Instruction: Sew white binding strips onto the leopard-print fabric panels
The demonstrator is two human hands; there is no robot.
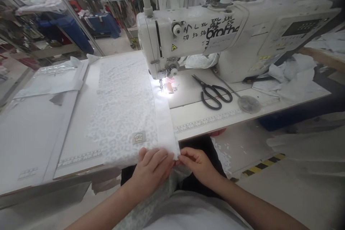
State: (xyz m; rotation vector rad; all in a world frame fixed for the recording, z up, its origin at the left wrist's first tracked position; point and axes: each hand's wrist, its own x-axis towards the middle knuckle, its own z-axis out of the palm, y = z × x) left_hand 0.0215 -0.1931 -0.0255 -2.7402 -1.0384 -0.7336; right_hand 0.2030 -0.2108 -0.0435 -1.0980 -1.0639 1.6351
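One worktable [188, 95] fills your station, carrying a white sewing machine [239, 48] with its lamp lit. Leopard-patterned fabric [124, 104] lies flat at the machine's left, its near end draping off the table toward your lap. A plain white strip [164, 118] runs along its right side, from the presser foot [161, 85] to your fingers at the table's front edge.

Your left hand [152, 169] bends over the near edge, fingers close together; what its hidden fingertips grip, you cannot tell from here. Your right hand [199, 165] pinches the strip's near corner between thumb and forefinger. Black scissors [210, 91] rest open-bladed to the right.

Work looks partway along: strip and fabric are laid together, and the length between foot and hands appears unsewn, though stitches are too fine to confirm.

Handwriting [194, 32] on your machine lists sizes, M, L, XL, 2XL and 3XL, above numbers including 50, 52 and 54. The display [301, 28] is blurred; the logo [222, 33] reads "brothe". Smaller, a patch [138, 137] bearing a cartoon figure is already on the fabric, beyond your left hand. Smallest is a yellow warning triangle [174, 47].
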